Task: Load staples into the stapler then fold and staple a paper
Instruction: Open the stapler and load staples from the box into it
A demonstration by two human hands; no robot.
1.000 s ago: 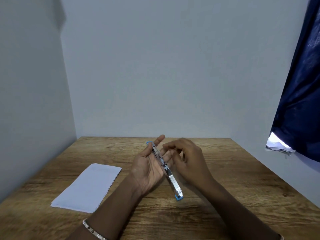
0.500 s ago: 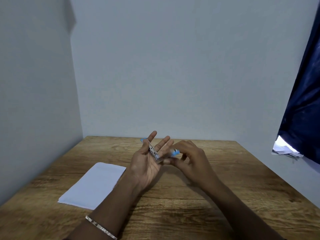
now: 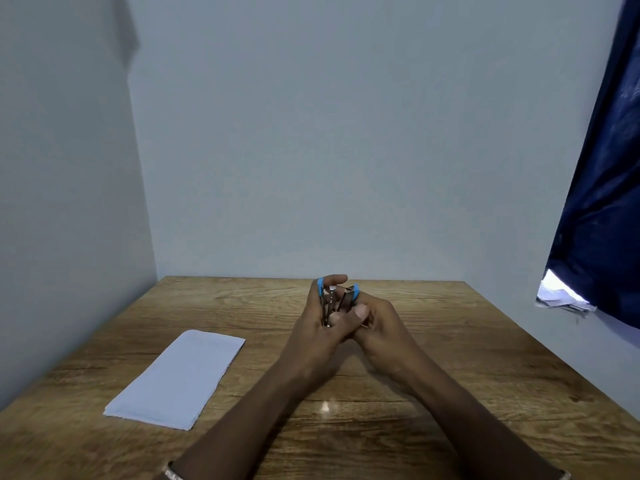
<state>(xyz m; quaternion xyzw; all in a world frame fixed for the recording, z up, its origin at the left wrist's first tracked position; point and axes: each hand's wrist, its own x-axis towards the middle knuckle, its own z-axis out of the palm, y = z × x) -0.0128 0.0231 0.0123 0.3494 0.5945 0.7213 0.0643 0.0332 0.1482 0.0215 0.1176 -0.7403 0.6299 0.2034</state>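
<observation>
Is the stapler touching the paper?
Apart. Head view: the left hand and right hand hold the stapler, with bare table between it and the paper.

Two hands: left hand (image 3: 313,336), right hand (image 3: 379,327). One stapler (image 3: 341,299). One paper (image 3: 180,379). One table (image 3: 457,344). One curtain (image 3: 602,202).

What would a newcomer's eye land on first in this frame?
The two hands meeting over the middle of the wooden table: left hand and right hand both grip a small stapler with blue ends, its two halves spread apart. Next, a pale sheet of paper lying flat to their left, and a dark blue curtain at the right edge.
</observation>
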